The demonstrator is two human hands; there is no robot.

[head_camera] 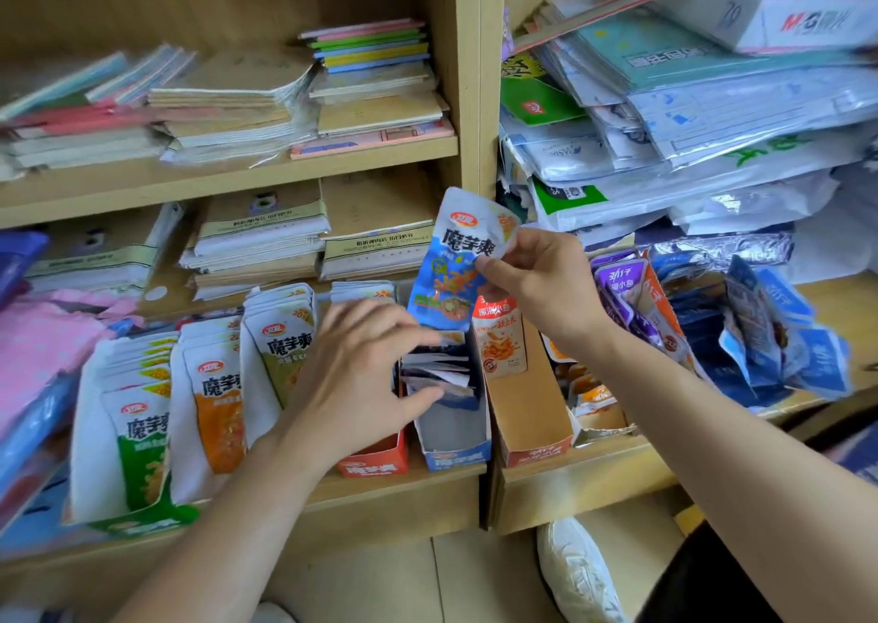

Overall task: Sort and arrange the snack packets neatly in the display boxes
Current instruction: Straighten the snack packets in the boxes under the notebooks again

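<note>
My right hand (539,285) pinches a blue and white snack packet (451,261) by its upper right edge and holds it upright above the blue display box (456,454). My left hand (361,375) reaches over that box with fingers spread and relaxed, the fingertips touching the packets (437,370) packed in its back half. An orange packet (499,337) stands in the orange box (532,432) just to the right. Green (138,437) and orange (216,413) packets fill the boxes on the left.
A red box (375,463) sits left of the blue one, partly under my left wrist. Loose purple and blue packets (741,328) lie heaped at the right. Notebooks (256,237) and wrapped paper stacks (712,114) fill the shelves above. A white shoe (579,570) is on the floor.
</note>
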